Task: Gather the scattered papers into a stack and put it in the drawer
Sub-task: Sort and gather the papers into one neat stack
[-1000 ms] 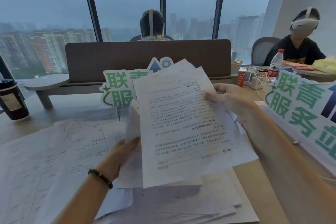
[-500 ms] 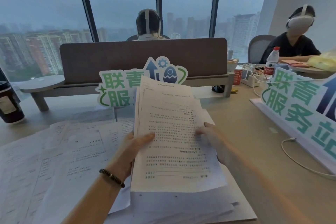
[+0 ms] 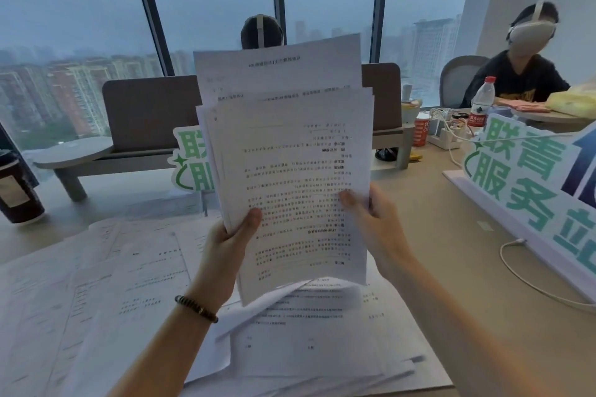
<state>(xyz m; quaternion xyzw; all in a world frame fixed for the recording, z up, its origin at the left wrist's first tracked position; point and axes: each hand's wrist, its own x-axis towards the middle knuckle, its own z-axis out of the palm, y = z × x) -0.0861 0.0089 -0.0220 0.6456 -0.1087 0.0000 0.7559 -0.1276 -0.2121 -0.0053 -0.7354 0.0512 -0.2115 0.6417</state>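
Observation:
I hold a stack of printed papers (image 3: 290,151) upright above the desk, its sheets uneven at the top. My left hand (image 3: 230,242), with a bead bracelet at the wrist, grips the stack's left edge, thumb on the front. My right hand (image 3: 371,219) grips the right edge, thumb on the front too. More scattered papers (image 3: 96,284) lie flat on the desk to the left, and several sheets (image 3: 322,332) lie under the stack. No drawer is in view.
A green-lettered sign (image 3: 188,161) stands behind the stack, a larger one (image 3: 529,184) at the right with a white cable (image 3: 522,274) beside it. A dark cup (image 3: 17,190) is far left. A divider panel (image 3: 151,113), a bottle (image 3: 482,103) and two seated people are behind.
Both hands have raised the stack from leaning low over the desk to upright in front of me. My grips have shifted to the stack's lower side edges.

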